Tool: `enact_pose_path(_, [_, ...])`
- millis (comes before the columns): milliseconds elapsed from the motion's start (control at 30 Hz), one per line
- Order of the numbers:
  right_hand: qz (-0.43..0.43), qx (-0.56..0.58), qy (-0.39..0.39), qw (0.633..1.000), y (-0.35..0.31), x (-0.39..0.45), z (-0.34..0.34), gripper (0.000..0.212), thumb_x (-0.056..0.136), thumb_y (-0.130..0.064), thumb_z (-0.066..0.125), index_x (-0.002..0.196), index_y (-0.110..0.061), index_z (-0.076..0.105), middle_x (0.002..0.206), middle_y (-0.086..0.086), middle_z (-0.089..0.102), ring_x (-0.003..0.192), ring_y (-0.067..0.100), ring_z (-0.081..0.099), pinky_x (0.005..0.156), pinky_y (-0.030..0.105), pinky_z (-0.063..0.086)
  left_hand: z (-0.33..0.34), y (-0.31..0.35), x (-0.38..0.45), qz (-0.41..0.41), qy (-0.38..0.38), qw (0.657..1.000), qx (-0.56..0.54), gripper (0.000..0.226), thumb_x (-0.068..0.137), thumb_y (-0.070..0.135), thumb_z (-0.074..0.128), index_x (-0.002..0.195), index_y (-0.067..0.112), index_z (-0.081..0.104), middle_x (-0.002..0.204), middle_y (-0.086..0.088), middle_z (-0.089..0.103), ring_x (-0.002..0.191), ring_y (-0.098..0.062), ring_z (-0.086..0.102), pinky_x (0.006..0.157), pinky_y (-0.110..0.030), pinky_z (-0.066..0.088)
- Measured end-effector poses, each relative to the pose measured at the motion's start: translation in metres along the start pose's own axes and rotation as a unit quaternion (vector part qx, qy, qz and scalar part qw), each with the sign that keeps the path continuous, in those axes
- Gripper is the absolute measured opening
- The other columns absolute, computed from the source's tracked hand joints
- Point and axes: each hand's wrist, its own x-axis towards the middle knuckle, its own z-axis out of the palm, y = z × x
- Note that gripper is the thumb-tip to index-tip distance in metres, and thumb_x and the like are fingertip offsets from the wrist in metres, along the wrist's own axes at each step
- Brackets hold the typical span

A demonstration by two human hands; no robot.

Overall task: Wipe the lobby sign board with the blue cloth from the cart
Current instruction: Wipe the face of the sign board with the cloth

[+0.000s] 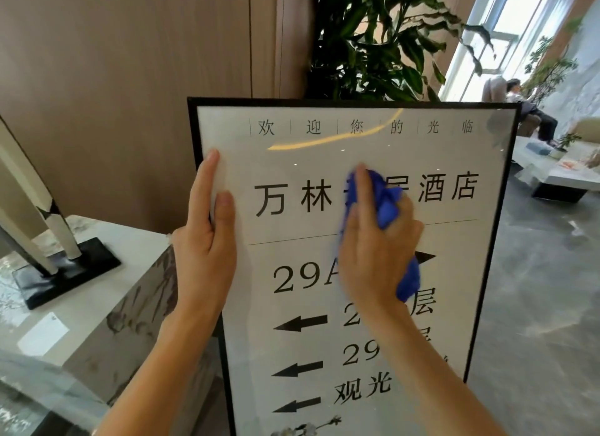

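Note:
The sign board (292, 169) is a tall white panel in a thin black frame, printed with black characters, numbers and arrows. It stands upright in front of me. My left hand (207, 237) grips its left edge, with the thumb on the front face and the fingers wrapped along the frame. My right hand (376, 244) holds a bunched blue cloth (386, 202) and presses it against the middle of the board, covering part of the large line of text. Blue folds show above the knuckles and below the hand at the right.
A marble-topped counter (107, 299) stands to the left, with a black-based ornament (61, 273) on it. A large leafy plant (383, 39) rises behind the board. At far right are a grey stone floor (545, 289), a low table (565, 176) and a seated person (526, 108).

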Motion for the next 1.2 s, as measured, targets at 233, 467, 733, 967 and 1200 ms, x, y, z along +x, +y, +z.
enact_pose_path(233, [-0.138,0.018,0.008,0.990,-0.093,0.023,0.021,0.053,0.101,-0.031,0.039,0.153,-0.027,0.037,0.131,0.006,0.047,0.104,0.022,0.048,0.085,0.041,0.036,-0.003,0.000,0.002,-0.024,0.004,0.999,0.040,0.045,0.107,0.038,0.034,0.144,0.062,0.025,0.091,0.038,0.064,0.051,-0.001,0.056,0.049,-0.003,0.039])
enact_pose_path(467, [-0.142,-0.016,0.036,0.989,-0.067,0.067,0.017,0.049,0.101,-0.038,0.041,0.150,-0.032,0.042,0.133,0.008,0.039,0.115,0.022,0.043,0.087,0.037,0.029,-0.003,-0.003,0.002,-0.028,-0.002,0.999,0.025,0.044,0.107,0.036,0.038,0.148,0.051,0.032,0.095,0.043,0.062,0.059,0.006,0.060,0.051,-0.001,0.042])
enact_pose_path(733, [0.089,-0.003,0.104,0.991,0.091,0.138,-0.015,0.044,0.105,-0.032,0.034,0.146,-0.034,0.049,0.144,0.014,0.045,0.122,0.029,0.052,0.104,0.049,0.041,0.002,0.003,0.003,-0.030,-0.011,0.999,0.020,0.043,0.108,0.035,0.039,0.136,0.065,0.028,0.095,0.054,0.055,0.072,0.020,0.058,0.059,0.003,0.044])
enact_pose_path(967, [0.169,0.040,0.144,0.974,0.120,0.132,-0.026,0.047,0.102,-0.031,0.033,0.146,-0.030,0.050,0.145,0.013,0.043,0.130,0.026,0.048,0.104,0.052,0.043,0.001,0.004,0.001,-0.034,-0.002,0.999,0.033,0.046,0.108,0.033,0.038,0.132,0.071,0.028,0.089,0.056,0.053,0.070,0.022,0.056,0.060,0.001,0.045])
enact_pose_path(1200, [0.072,0.023,0.061,0.995,0.012,0.034,0.009,0.053,0.107,-0.041,0.021,0.150,-0.020,0.043,0.130,0.021,0.051,0.102,0.028,0.058,0.086,0.043,0.051,-0.001,0.002,0.001,-0.056,0.008,0.998,0.027,0.041,0.107,0.042,0.036,0.132,0.074,0.028,0.082,0.040,0.061,0.061,-0.007,0.056,0.053,-0.014,0.048])
